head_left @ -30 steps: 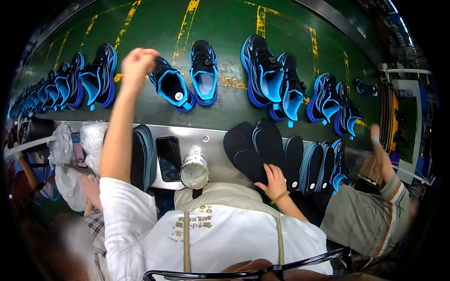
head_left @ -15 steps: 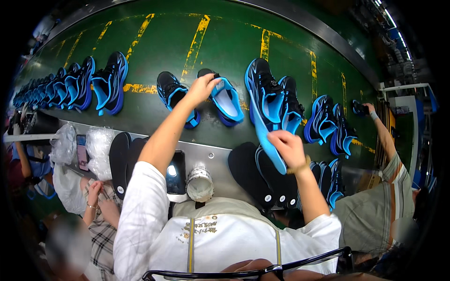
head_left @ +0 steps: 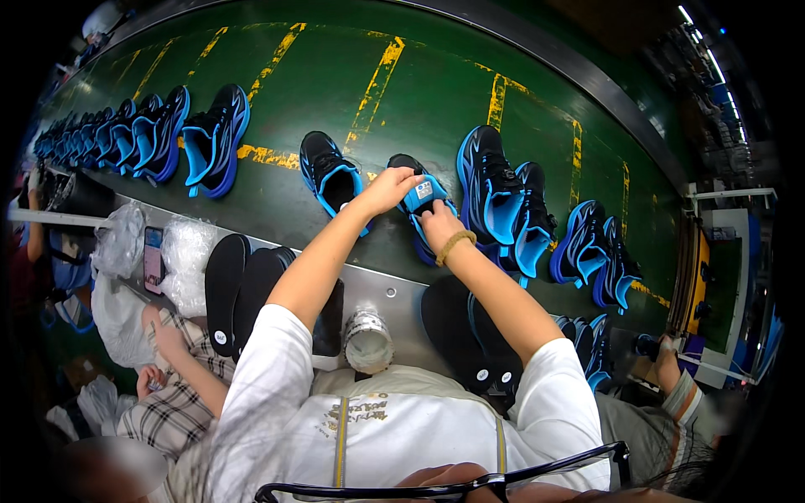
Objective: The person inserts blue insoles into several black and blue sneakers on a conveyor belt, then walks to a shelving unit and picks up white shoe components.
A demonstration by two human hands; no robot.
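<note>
Green, yellow-marked worktop [head_left: 470, 75]. Padded blue tongue [head_left: 425, 190] seems pinched by left hand [head_left: 390, 189]; right hand [head_left: 442, 228] is dipped inside, grip hidden, can't be told. Black-and-blue sports shoe [head_left: 416, 218] lies beneath both, toe away-left, heel nearer right hand.

Overhead strip lights [head_left: 714, 63] glow upper right; soft sheen on steel ledge [head_left: 402, 314]; fisheye curvature, black corners; co-worker's head [head_left: 117, 469] blurred.

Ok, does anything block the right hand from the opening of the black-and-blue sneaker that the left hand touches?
Nothing visible does: the right hand is at the opening of the black-and-blue sneaker, while the left hand sits nearer its toe.
</note>
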